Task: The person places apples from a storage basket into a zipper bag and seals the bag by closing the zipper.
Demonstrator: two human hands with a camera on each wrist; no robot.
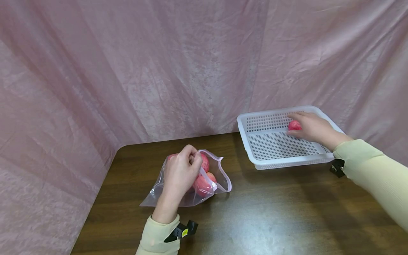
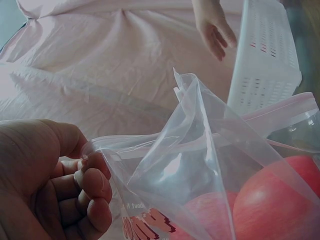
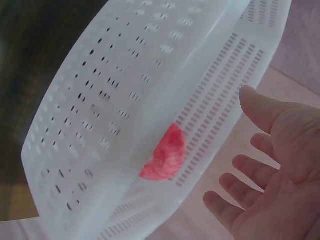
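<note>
Bag [image 1: 192,198], mouth-end rightward, in left hand's [image 1: 181,171] pinch; right hand [image 1: 312,127] loose near fruit [image 1: 294,125].

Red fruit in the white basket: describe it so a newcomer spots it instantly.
On the brown wooden table, find the white perforated basket at the back right, against the pink curtain. Inside, toward its back wall, is the red fruit. It's the only one visible there; others sit in the clear zip bag.

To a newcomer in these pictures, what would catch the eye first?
Probably the white basket on the right of the table, with one red fruit inside near the right hand. Then the transparent bag of red fruits, left of the basket, its edge pinched by the left hand.
</note>
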